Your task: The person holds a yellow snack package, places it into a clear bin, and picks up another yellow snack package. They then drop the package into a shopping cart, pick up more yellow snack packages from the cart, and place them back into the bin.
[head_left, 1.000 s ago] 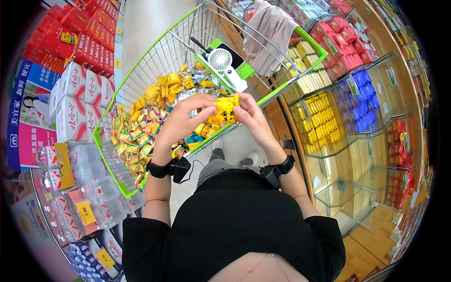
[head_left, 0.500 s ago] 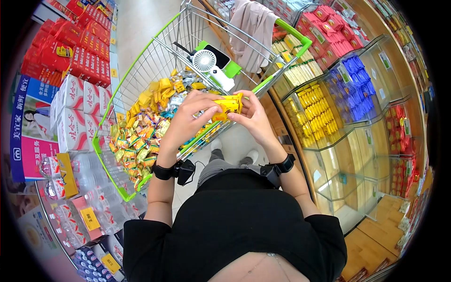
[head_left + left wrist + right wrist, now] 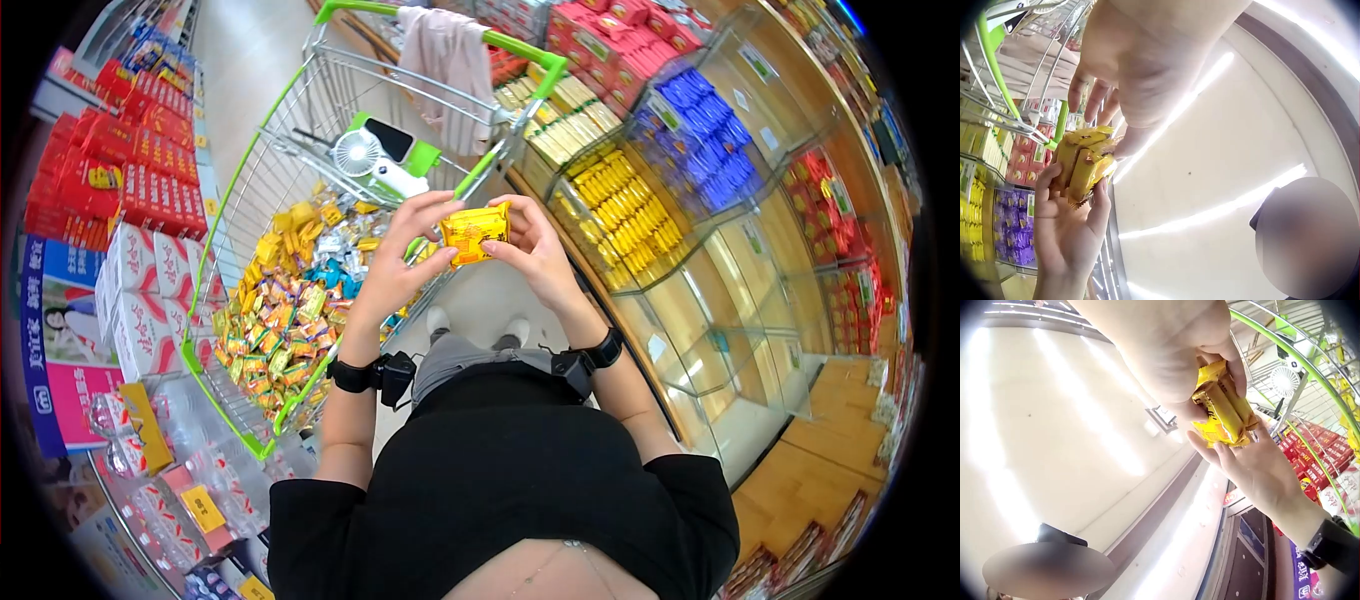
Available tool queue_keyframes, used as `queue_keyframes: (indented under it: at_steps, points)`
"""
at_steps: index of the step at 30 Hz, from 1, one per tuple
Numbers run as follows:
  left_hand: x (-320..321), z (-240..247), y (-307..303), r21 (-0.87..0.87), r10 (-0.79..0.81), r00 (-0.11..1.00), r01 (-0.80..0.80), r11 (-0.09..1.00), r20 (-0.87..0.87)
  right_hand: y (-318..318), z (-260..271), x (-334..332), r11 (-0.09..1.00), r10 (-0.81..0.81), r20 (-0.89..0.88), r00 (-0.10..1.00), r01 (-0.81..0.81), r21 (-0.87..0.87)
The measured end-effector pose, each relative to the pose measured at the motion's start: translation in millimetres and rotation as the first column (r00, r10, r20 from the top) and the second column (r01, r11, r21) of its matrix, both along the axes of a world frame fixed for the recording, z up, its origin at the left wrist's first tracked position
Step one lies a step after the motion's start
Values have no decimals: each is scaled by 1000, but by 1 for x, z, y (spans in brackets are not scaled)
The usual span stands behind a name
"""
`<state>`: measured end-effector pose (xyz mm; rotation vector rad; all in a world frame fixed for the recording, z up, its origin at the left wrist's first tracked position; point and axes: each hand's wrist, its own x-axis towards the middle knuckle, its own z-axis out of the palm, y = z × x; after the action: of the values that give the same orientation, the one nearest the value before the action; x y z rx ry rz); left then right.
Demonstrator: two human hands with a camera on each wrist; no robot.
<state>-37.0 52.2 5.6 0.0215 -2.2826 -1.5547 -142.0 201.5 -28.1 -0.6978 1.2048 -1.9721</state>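
Observation:
Small yellow cracker packets (image 3: 474,228), with dark printing, lie flat against each other between the two hands in the head view. My right hand (image 3: 540,255) grips the packets at their right end, thumb on the near face and fingers behind. Beside their left end is my left hand (image 3: 390,270), its fingers spread and its thumb tip right at the packets. The left wrist view shows the stacked packets (image 3: 1087,165) edge-on in the right hand (image 3: 1066,231). In the right wrist view the packets (image 3: 1225,409) have crimped ends, and the left hand's fingers overlap them.
A green-edged shopping cart (image 3: 225,250) stands ahead, holding many wrapped snacks (image 3: 280,335), a white fan (image 3: 358,153) and a phone (image 3: 390,138). A pale cloth (image 3: 445,75) hangs over its handle. Snack bins (image 3: 620,215) line the right; boxed drinks (image 3: 150,285) stand left.
The left hand's fingers have spread and come away from the packets, while the right hand keeps its grip. The packets have turned slightly. The cart and shelves have shifted leftward in the head view.

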Motion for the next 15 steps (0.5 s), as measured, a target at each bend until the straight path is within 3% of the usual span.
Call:
queue_keyframes:
  at_steps: [2, 4, 5, 8, 15]
  points:
    - [-10, -8, 10, 38, -62, 998, 61, 997, 9, 16, -1, -4, 999, -41, -19, 999, 41, 6]
    - [-19, -9, 25, 318, -82, 993, 51, 947, 86, 32, -4, -8, 997, -73, -26, 997, 74, 32]
    - [-24, -10, 31, 346, -113, 986, 66, 936, 119, 39, -7, -10, 994, -100, -32, 994, 101, 32]
    - [-41, -23, 41, 342, -248, 940, 159, 926, 235, 62, -11, -14, 982, -183, -63, 981, 186, 35]
    - [-82, -28, 79, 324, -417, 877, 334, 885, 238, 113, -14, -18, 928, -365, -35, 930, 367, 66]
